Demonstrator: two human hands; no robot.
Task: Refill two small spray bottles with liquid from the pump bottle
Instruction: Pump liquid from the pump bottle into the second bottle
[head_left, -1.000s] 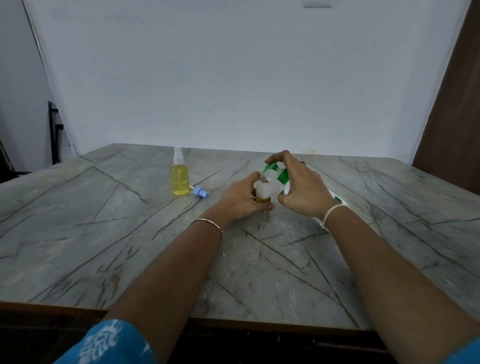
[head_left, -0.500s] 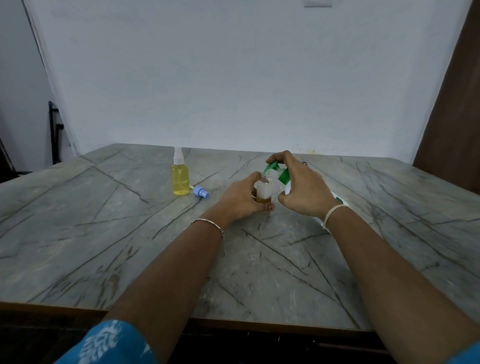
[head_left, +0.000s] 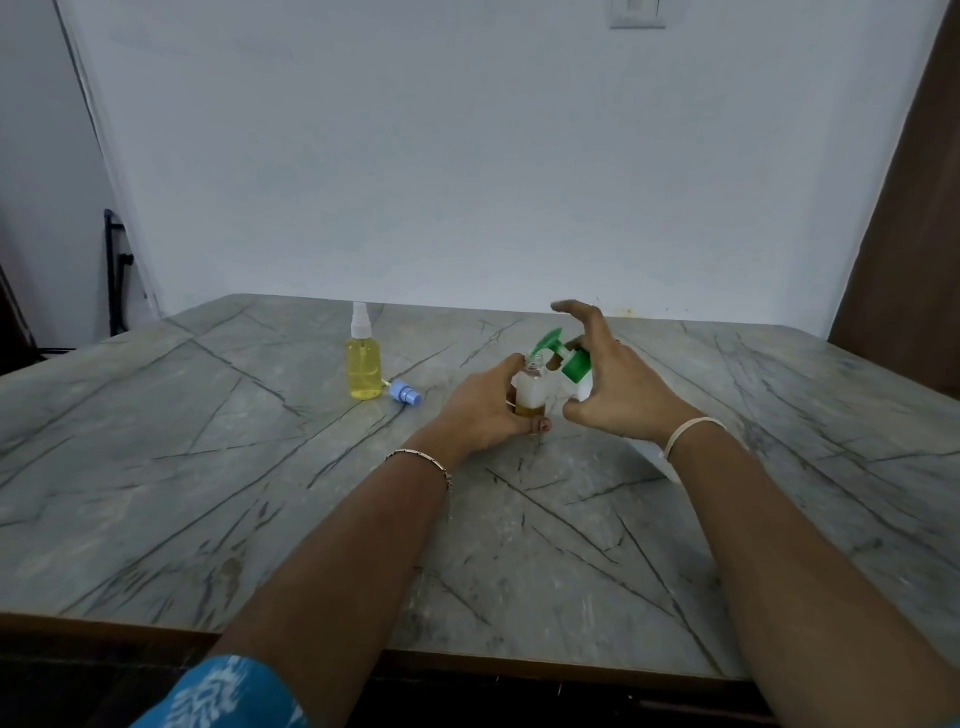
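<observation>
Both busy over bench (head_left: 208, 467): left hand (head_left: 483, 410) fingers clamped on open spray bottle (head_left: 531, 387), right hand (head_left: 618, 395) fingers clamped round pump bottle (head_left: 575, 365).

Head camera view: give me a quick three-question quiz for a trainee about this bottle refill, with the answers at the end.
1. True or false: the small open bottle held by the left hand is full to its neck.
2. Where is the blue spray cap? A) screwed onto the open bottle. B) lying on the table beside the yellow spray bottle. C) on the floor.
3. Fill in: the right hand holds a pump bottle whose pump top is ____ in colour.

Key: 1 false, only a little liquid sits at its bottom; 2 B; 3 green.
</observation>
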